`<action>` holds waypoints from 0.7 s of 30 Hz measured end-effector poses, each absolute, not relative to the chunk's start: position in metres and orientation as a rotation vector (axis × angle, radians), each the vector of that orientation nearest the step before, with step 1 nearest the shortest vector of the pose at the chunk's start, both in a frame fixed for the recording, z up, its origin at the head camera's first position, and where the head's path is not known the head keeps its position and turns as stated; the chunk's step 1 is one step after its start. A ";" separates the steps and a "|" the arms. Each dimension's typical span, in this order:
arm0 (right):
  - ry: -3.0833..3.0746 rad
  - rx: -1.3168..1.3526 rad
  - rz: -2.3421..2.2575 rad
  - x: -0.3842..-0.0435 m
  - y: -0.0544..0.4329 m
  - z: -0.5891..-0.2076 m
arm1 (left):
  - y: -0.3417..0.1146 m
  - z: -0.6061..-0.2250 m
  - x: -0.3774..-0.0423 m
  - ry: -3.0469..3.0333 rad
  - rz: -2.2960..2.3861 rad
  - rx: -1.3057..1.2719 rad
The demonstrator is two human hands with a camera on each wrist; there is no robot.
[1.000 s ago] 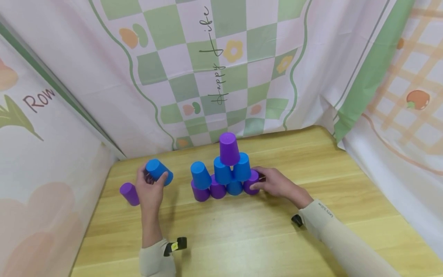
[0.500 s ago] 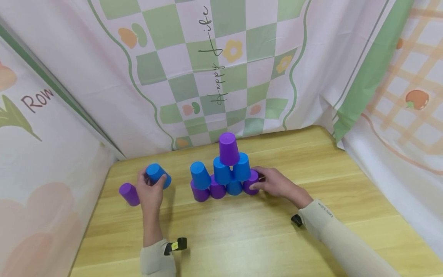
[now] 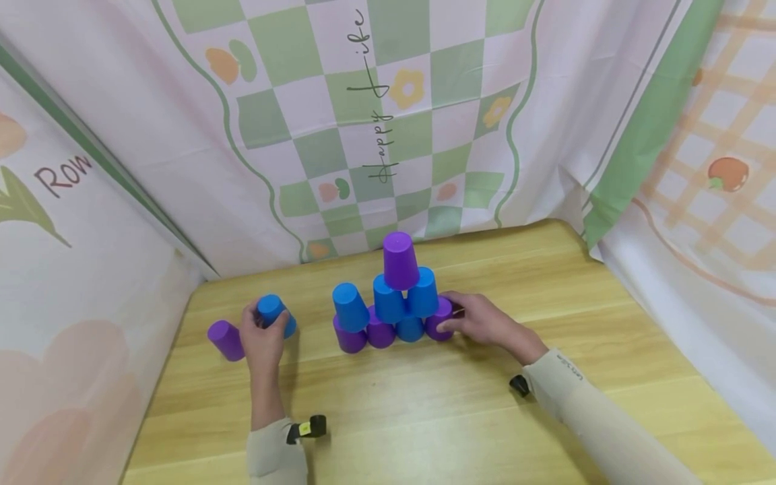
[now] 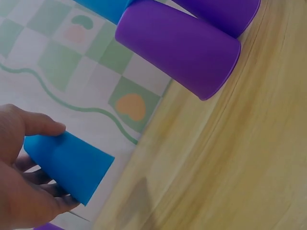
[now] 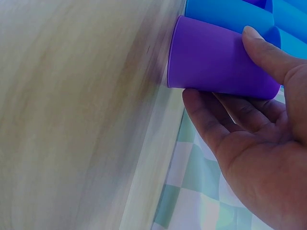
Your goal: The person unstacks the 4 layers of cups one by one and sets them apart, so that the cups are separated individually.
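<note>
In the head view my left hand (image 3: 263, 347) holds an upside-down blue cup (image 3: 271, 308), thumb on one side and fingers on the other, low over the table left of the stack. My right hand (image 3: 485, 327) grips the rightmost purple cup (image 3: 438, 318) of the bottom row; the right wrist view shows the thumb on one side and fingers along the other. That row mixes purple and blue cups, all upside down. On it stand a blue cup (image 3: 349, 306) at the left and two blue cups side by side at the right, with a purple cup (image 3: 400, 261) on top of that pair.
A separate purple cup (image 3: 225, 340) stands left of my left hand, partly behind it. The wooden table (image 3: 388, 417) meets a patterned curtain (image 3: 400, 135) at the back, with more cloth at both sides. Black cameras are strapped at both wrists.
My left hand has lowered the blue cup toward the table and turned it more upright. The right hand and the stacked cups have stayed in place.
</note>
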State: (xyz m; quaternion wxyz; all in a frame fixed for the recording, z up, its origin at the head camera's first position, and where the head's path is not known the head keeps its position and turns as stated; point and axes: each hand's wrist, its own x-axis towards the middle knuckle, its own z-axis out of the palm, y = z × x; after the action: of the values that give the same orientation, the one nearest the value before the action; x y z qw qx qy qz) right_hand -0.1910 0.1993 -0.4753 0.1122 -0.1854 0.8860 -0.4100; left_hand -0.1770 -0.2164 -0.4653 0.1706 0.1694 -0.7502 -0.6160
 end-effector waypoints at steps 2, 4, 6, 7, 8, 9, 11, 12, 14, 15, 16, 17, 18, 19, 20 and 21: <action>2.598 -0.541 -1.205 -0.191 0.199 -0.475 | -0.218 -0.467 -0.177 -2.137 -1.740 0.513; 2.594 -0.537 -1.206 -0.191 0.199 -0.476 | -0.219 -0.469 -0.178 -2.139 -1.733 0.540; 2.594 -0.537 -1.205 -0.191 0.199 -0.476 | -0.219 -0.470 -0.179 -2.144 -1.727 0.559; 2.594 -0.538 -1.204 -0.191 0.199 -0.476 | -0.220 -0.471 -0.179 -2.150 -1.723 0.568; 2.595 -0.539 -1.203 -0.191 0.199 -0.476 | -0.220 -0.471 -0.179 -2.153 -1.721 0.575; 2.597 -0.539 -1.203 -0.191 0.199 -0.476 | -0.220 -0.472 -0.179 -2.153 -1.723 0.581; 2.598 -0.543 -1.204 -0.191 0.199 -0.476 | -0.220 -0.473 -0.180 -2.154 -1.724 0.590; 2.599 -0.544 -1.205 -0.191 0.199 -0.475 | -0.220 -0.473 -0.180 -2.154 -1.724 0.596; 2.598 -0.547 -1.210 -0.191 0.199 -0.475 | -0.220 -0.473 -0.180 -2.154 -1.720 0.604; 2.598 -0.549 -1.211 -0.191 0.199 -0.475 | -0.221 -0.473 -0.180 -2.154 -1.718 0.606; 2.598 -0.552 -1.213 -0.191 0.199 -0.475 | -0.221 -0.473 -0.180 -2.155 -1.715 0.607; 2.598 -0.554 -1.215 -0.191 0.199 -0.475 | -0.221 -0.473 -0.180 -2.156 -1.714 0.609; 2.599 -0.556 -1.215 -0.191 0.199 -0.475 | -0.221 -0.473 -0.180 -2.156 -1.713 0.610; 2.599 -0.558 -1.216 -0.191 0.199 -0.475 | -0.222 -0.473 -0.180 -2.158 -1.710 0.612; 2.600 -0.560 -1.216 -0.191 0.199 -0.475 | -0.222 -0.473 -0.180 -2.159 -1.712 0.615; 2.599 -0.560 -1.217 -0.191 0.199 -0.475 | -0.222 -0.473 -0.180 -2.162 -1.712 0.618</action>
State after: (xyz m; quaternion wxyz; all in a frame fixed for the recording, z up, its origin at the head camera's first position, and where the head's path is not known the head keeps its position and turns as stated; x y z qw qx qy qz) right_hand -0.1905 0.1989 -0.4750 0.1085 -0.1905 0.8836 -0.4137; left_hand -0.1800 -0.2225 -0.4727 0.1570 0.2161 -0.7555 -0.5982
